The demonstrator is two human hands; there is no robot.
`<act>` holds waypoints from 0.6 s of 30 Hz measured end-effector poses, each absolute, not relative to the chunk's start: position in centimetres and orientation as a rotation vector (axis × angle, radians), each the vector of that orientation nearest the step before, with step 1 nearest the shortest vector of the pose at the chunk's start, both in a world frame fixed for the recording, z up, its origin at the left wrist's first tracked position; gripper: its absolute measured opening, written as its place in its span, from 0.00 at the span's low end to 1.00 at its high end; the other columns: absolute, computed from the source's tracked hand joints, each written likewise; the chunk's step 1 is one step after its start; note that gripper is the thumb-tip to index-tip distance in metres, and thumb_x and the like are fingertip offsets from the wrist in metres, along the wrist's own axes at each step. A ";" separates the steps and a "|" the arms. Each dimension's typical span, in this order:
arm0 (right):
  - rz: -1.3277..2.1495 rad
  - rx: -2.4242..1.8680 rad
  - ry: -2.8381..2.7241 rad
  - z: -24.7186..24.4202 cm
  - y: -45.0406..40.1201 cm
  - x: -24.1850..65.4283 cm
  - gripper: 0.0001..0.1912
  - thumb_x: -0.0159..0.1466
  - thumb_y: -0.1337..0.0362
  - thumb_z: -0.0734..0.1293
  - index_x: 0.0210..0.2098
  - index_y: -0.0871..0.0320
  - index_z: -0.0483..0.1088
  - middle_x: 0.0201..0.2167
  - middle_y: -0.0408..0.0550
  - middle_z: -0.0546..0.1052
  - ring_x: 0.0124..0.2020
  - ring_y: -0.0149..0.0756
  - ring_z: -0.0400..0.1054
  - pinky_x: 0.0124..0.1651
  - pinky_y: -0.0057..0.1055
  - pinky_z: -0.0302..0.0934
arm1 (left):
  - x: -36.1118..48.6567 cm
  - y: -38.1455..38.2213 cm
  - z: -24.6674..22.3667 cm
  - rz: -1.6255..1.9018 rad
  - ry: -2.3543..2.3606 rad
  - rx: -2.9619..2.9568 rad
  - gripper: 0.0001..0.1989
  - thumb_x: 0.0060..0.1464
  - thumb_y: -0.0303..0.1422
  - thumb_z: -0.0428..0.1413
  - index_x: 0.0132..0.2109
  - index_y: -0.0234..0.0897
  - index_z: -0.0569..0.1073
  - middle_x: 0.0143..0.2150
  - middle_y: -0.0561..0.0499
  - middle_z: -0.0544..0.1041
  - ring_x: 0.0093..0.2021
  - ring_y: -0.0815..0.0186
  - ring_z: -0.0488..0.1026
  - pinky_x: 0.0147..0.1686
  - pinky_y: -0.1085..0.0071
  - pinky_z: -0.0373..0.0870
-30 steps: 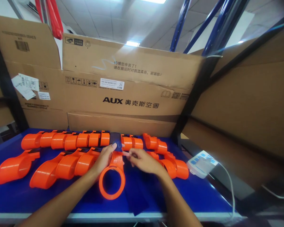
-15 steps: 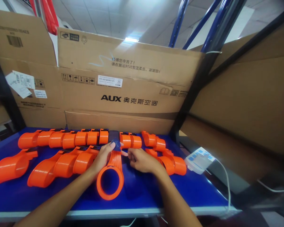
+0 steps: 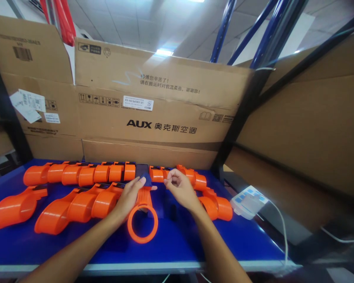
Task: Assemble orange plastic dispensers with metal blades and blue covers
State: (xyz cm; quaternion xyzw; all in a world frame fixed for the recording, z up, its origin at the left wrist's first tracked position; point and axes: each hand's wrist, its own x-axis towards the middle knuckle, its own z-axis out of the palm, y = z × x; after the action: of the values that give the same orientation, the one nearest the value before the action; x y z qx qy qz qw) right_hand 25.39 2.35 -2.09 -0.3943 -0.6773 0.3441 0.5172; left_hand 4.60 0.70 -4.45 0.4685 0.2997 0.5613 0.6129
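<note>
My left hand [image 3: 131, 195] is closed round the neck of an orange plastic ring-ended part [image 3: 130, 228], its thumb pressed on a dark blue piece [image 3: 146, 181] at the upper end. The open ring hangs towards me over the table. Just right of it, my right hand [image 3: 181, 189] is raised with thumb and fingertips curled together in a pinch; whatever may be between them is too small to see. Behind the blue piece a dark flat rectangular object [image 3: 142, 170] stands among the orange parts.
Similar orange parts line the blue tabletop [image 3: 85, 245] in a back row [image 3: 87, 175] and a front row [image 3: 82, 205], with more [image 3: 223, 207] at right. A white box with a cable [image 3: 249, 202] sits at the right edge. A cardboard panel [image 3: 106, 122] stands behind.
My right hand has lifted up and away from the held part, its fingers turned upward. The orange ring has swung slightly right and up in my left hand.
</note>
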 end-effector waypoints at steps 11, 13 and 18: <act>1.192 -0.817 -1.633 -1.7 1.1 24.3 0.17 0.64 0.47 0.72 0.35 0.54 0.69 0.33 0.42 0.72 0.36 0.35 0.67 0.43 0.32 0.64 | 3.9 0.8 -4.1 1.327 0.475 0.771 0.26 0.60 0.47 0.59 0.57 0.32 0.75 0.48 0.37 0.85 0.46 0.48 0.84 0.50 0.57 0.77; 1.272 -0.833 -1.574 -2.0 0.7 23.7 0.18 0.64 0.46 0.72 0.35 0.54 0.70 0.33 0.42 0.72 0.37 0.35 0.67 0.45 0.32 0.64 | 3.9 0.7 -4.0 1.312 0.450 0.761 0.27 0.60 0.47 0.59 0.58 0.32 0.75 0.49 0.38 0.85 0.47 0.48 0.83 0.51 0.56 0.76; 1.437 -0.802 -1.504 -1.9 0.1 23.0 0.19 0.64 0.43 0.71 0.38 0.53 0.73 0.31 0.42 0.75 0.37 0.37 0.71 0.44 0.33 0.66 | 4.1 0.4 -3.9 1.291 0.455 0.766 0.29 0.58 0.49 0.59 0.58 0.33 0.74 0.48 0.38 0.85 0.45 0.48 0.83 0.49 0.56 0.77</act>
State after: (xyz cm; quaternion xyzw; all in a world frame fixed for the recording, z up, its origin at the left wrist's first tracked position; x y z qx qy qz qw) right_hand 23.03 0.11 -1.93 -0.3229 -0.6057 0.5786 0.4405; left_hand 4.07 0.45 -3.92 0.3450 0.2048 0.5815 0.7077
